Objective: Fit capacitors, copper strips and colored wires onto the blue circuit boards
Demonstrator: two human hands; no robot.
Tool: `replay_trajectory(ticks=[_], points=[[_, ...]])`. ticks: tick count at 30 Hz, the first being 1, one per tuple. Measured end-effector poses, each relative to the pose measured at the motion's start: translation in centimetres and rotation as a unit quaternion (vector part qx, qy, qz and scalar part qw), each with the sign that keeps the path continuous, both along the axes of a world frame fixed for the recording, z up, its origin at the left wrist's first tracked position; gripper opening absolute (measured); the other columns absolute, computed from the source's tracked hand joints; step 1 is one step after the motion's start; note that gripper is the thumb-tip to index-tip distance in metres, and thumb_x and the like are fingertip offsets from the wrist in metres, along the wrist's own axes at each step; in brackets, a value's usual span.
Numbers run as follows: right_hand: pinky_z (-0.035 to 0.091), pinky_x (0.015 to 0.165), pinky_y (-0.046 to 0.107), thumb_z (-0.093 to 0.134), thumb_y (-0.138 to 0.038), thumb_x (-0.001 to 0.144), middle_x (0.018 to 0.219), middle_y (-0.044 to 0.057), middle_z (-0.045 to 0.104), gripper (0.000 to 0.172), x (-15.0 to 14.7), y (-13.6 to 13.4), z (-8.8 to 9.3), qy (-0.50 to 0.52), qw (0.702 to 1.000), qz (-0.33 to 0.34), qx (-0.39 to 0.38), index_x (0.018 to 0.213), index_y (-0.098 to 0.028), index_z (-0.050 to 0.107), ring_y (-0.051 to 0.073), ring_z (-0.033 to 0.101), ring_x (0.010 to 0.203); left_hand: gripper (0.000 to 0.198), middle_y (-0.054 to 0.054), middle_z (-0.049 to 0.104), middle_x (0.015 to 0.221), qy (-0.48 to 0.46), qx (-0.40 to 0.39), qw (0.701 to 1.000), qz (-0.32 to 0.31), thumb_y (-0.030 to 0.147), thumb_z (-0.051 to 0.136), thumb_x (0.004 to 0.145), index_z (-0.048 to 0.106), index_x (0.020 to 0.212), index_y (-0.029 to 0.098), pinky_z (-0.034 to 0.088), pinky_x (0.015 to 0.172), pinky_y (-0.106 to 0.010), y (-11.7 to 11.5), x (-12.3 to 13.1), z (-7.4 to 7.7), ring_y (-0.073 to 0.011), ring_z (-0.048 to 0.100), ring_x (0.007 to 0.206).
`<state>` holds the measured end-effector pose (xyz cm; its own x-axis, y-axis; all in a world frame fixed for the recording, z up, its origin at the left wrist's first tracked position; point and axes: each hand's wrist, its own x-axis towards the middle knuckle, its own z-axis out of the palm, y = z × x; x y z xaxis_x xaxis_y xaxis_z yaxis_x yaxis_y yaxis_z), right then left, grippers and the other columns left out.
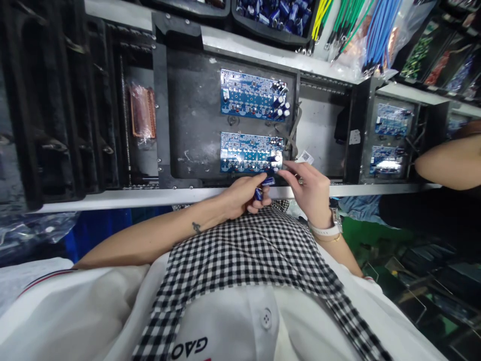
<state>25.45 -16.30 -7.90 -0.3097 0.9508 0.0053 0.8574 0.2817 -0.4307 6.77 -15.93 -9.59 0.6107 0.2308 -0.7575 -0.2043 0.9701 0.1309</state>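
- Left hand [243,194]: curled closed around a few blue capacitors [259,192], just below the lower circuit board [248,153].
- Right hand [311,188]: thumb and forefinger are pinched together at the lower circuit board's right corner. What they pinch is too small to tell. There is a watch [331,228] on the wrist.
- Lower circuit board: lies in a black tray [191,115], with the upper circuit board [251,95] just above it.
- Bin [276,14] of blue parts: well above the lower circuit board.
- Another person's arm [447,163]: far right of it.
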Motion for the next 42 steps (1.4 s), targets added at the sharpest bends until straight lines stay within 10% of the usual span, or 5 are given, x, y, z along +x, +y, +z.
replay_trajectory(ticks=[5,9,16,35,42], points=[[0.054,0.088,0.031,0.056,-0.031,0.098,0.109,0.005,0.074,0.025,0.2,-0.5,2.1,0.061,0.992,0.07,-0.086,0.12,-0.023,0.067,0.017,0.069,0.096,0.05,0.002,0.04,0.051,-0.028,0.025,0.999,-0.032,0.054,0.035,0.102,0.042,0.069,0.017,0.017,0.033,-0.013,-0.1,0.4,0.1,-0.0042,0.03,0.035],[0.054,0.069,0.03,0.056,-0.036,0.098,0.084,0.004,0.076,0.025,1.2,1.0,-0.7,-0.019,0.997,-0.063,-0.033,0.108,-0.02,0.071,0.019,0.071,0.073,0.039,-0.008,0.061,0.084,-0.071,0.055,0.996,0.009,0.05,0.035,0.103,0.051,0.093,0.016,0.054,0.055,-0.024,-0.2,0.3,0.6,-0.0169,0.065,0.071],[0.043,0.057,0.028,0.053,-0.041,0.099,0.067,0.001,0.072,0.029,1.5,2.8,-2.6,-0.109,0.993,-0.036,-0.033,0.102,-0.02,0.073,0.016,0.068,0.06,0.034,-0.018,0.063,0.109,-0.063,0.072,0.995,0.013,0.038,0.036,0.104,0.053,0.117,0.011,0.057,0.061,-0.03,-0.2,0.1,0.5,-0.0272,0.07,0.093],[0.049,0.063,0.03,0.05,-0.042,0.1,0.084,0.005,0.072,0.034,0.9,0.8,-2.6,-0.023,0.999,0.006,0.034,0.119,-0.019,0.068,0.018,0.067,0.07,0.043,-0.012,0.07,0.071,-0.004,0.148,0.989,-0.01,0.039,0.021,0.107,0.05,0.09,0.013,0.046,0.05,-0.02,-0.3,0.1,-0.2,-0.0152,0.068,0.053],[0.056,0.08,0.036,0.065,-0.022,0.091,0.097,0.004,0.073,0.023,-0.6,0.1,0.4,0.182,0.972,-0.076,0.126,0.113,-0.029,0.068,0.02,0.069,0.084,0.023,-0.012,0.068,0.097,0.244,0.473,0.838,-0.118,0.037,0.048,0.1,0.061,0.095,0.018,0.05,0.082,-0.031,9.1,-2.2,4.4,-0.0257,0.066,0.1]])
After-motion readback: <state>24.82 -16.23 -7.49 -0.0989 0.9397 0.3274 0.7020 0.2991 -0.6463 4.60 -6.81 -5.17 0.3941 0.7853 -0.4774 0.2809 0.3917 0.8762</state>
